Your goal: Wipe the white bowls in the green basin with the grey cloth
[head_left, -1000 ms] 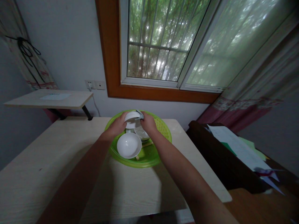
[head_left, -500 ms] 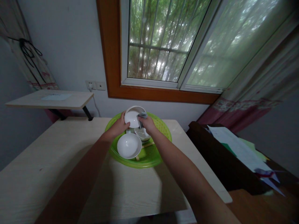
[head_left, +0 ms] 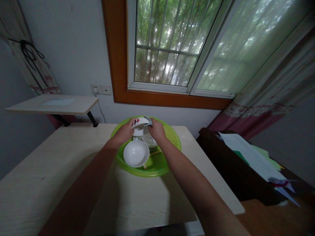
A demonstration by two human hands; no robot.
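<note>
A white bowl with a red floral pattern (head_left: 140,122) is tilted above the green basin (head_left: 157,171). Its left side is gripped by my left hand (head_left: 125,131). My right hand (head_left: 157,130) is closed on a grey cloth (head_left: 148,121), which it presses against the bowl's right rim. Below them in the basin, a larger white bowl (head_left: 136,154) lies with its hollow upward. Another white bowl (head_left: 150,141) sits beside it, partly covered by the held bowl and my right hand. Chopsticks (head_left: 155,152) rest in the basin near the bowls.
The basin stands on a pale wooden table (head_left: 142,200) against the wall under a window (head_left: 169,49). A small raised shelf (head_left: 73,106) is on the left. To the right, a dark piece of furniture (head_left: 228,167) carries papers (head_left: 248,154).
The held bowl has been tipped so that its patterned outside shows instead of its white inside. My right hand and the cloth have shifted slightly at its right rim.
</note>
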